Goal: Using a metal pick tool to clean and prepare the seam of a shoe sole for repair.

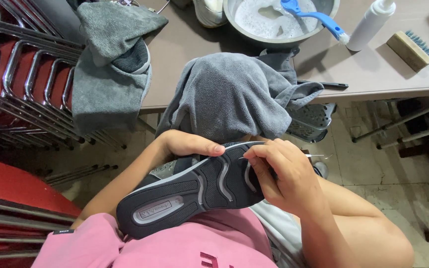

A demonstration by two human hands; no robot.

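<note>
A dark grey sneaker (184, 193) lies sole-up across my lap, heel toward my pink shirt. My left hand (187, 144) grips the shoe's upper edge, thumb lying along the sole rim. My right hand (279, 173) pinches at the toe end of the sole, fingers closed on a thin pointed tool whose tip sticks out to the right. A grey towel (234, 94) hangs off the table edge just beyond the shoe.
On the table stand a metal basin (234, 20) of soapy water with a blue brush (314, 17), a white bottle (371, 25) and a wooden brush (410, 49). A second grey towel (110, 64) drapes left. Stacked red chairs (21, 79) fill the left side.
</note>
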